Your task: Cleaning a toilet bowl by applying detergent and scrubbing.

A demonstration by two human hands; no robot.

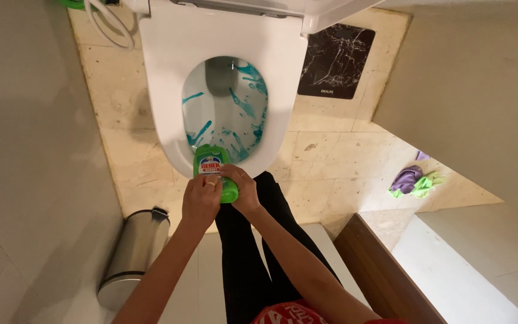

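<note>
Gripping a green bottle [216, 171] of cleaning liquid with both hands, nozzle end tipped down over the front rim of the white toilet [169, 72]. Left hand [201, 201] wrapping the lower part of the bottle, fingers [210, 182] closed round it; right hand [242, 191] clamping the other side, fingers curled shut on the plastic. Bottle sitting just above the seat edge, between the hands and the bowl.

Risking, by the look of it, a squeeze too hard or an angle too shallow, sending liquid onto the seat, the floor or the black trousers [253, 258] directly below. Possibly slipping too, with a smooth bottle held upside down. Also leaning well forward over the bowl, so splashing back toward the hands seems possible.

Showing teal streaks [247, 108] already running down the inside of the bowl. Standing on pale beige stone tiles [325, 150], marked in places. Sitting near the left wall, a small steel pedal bin [132, 255]. Lying beside the toilet, a black marbled mat [336, 60]. Crumpled further right on the floor, purple and green cloths [415, 181]. Closing off the lower right, a dark wooden edge [385, 270] and a pale step.
</note>
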